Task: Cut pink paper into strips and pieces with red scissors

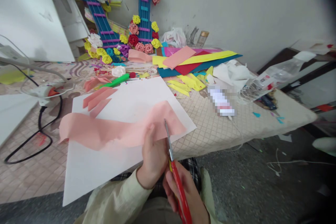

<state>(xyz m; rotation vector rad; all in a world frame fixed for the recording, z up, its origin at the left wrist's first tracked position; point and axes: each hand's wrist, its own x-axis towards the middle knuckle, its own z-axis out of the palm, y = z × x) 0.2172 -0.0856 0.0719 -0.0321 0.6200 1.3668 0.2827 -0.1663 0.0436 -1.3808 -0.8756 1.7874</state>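
Note:
My left hand [152, 157] pinches the lower edge of a long pink paper sheet [115, 129], which droops across a large white sheet [126, 101] on the table. My right hand [186, 192] grips red-handled scissors [174, 171]. Their blades point up into the pink paper just right of my left thumb. Three cut pink strips [98, 98] lie on the white sheet's upper left corner.
Coloured paper sheets [194, 59], yellow strips [186, 84], a green marker [118, 80] and a clear plastic bottle [273, 77] lie on the patterned tablecloth [223, 126]. Blue paper-flower decorations [143, 17] lean on the wall. A black cable [39, 126] loops at left.

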